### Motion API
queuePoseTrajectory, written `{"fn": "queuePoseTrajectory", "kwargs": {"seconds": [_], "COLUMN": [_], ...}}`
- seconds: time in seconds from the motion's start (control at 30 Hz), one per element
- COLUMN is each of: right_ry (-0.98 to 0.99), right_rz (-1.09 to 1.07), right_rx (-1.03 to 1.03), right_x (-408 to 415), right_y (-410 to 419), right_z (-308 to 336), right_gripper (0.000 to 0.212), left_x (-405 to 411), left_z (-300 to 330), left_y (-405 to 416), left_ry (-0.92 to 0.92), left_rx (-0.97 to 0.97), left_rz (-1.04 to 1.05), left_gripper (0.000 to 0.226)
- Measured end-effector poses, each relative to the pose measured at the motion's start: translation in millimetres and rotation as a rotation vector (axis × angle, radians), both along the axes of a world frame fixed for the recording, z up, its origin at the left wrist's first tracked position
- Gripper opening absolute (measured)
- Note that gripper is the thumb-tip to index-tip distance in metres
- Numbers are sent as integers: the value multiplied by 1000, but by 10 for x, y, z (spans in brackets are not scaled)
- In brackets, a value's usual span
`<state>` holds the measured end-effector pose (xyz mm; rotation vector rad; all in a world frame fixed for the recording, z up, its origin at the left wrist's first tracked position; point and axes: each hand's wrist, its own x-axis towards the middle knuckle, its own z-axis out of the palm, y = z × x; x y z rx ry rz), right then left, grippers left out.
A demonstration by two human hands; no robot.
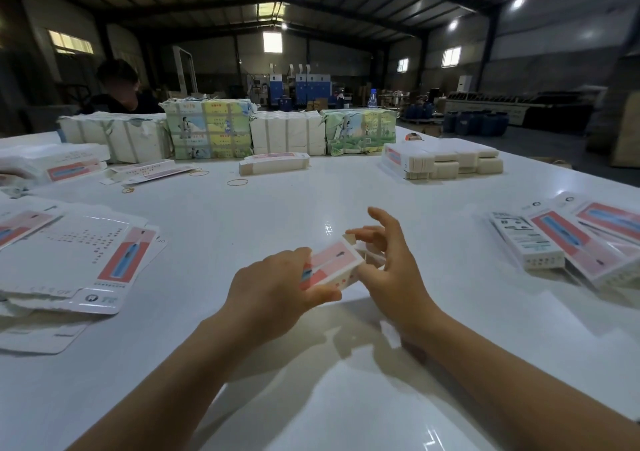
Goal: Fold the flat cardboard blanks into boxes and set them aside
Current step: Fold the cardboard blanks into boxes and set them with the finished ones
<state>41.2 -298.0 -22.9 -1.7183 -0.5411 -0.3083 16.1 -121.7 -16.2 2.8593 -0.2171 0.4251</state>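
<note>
Head view: our left hand (277, 284) grips the half-formed carton (332, 263) to steady it, while our right hand (391, 260), fingers spread, works its open end flap.

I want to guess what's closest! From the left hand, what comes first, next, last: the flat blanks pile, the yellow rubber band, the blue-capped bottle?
1. Flat blanks pile, to the left hand's left.
2. Yellow rubber band, mid-table ahead.
3. Blue-capped bottle, beyond the table's far edge.
</note>
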Motion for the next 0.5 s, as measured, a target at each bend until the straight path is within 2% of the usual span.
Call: {"fn": "queuePoseTrajectory", "kwargs": {"seconds": [0.1,0.3,0.4,0.47,0.5], "right_ry": [-96,-121,-90,62,202], "right_rz": [-135,-169,-146,-167,-143], "right_rx": [-166,-273,-153,-17,87], "right_x": [-3,-33,12,81,126], "right_y": [61,109,62,13,-16], "right_z": [-62,-95,-44,-2,14], "right_gripper": [67,61,62,68,72], "left_x": [-5,-18,-34,-57,-67], "left_z": [6,-16,20,40,46], "left_y": [-53,-156,-128,-105,-100], "left_ry": [-62,-107,-148,-184,-203], "left_rx": [54,126,85,50,44], "left_rz": [65,132,125,104,92], "left_gripper": [55,58,61,61,60]}}
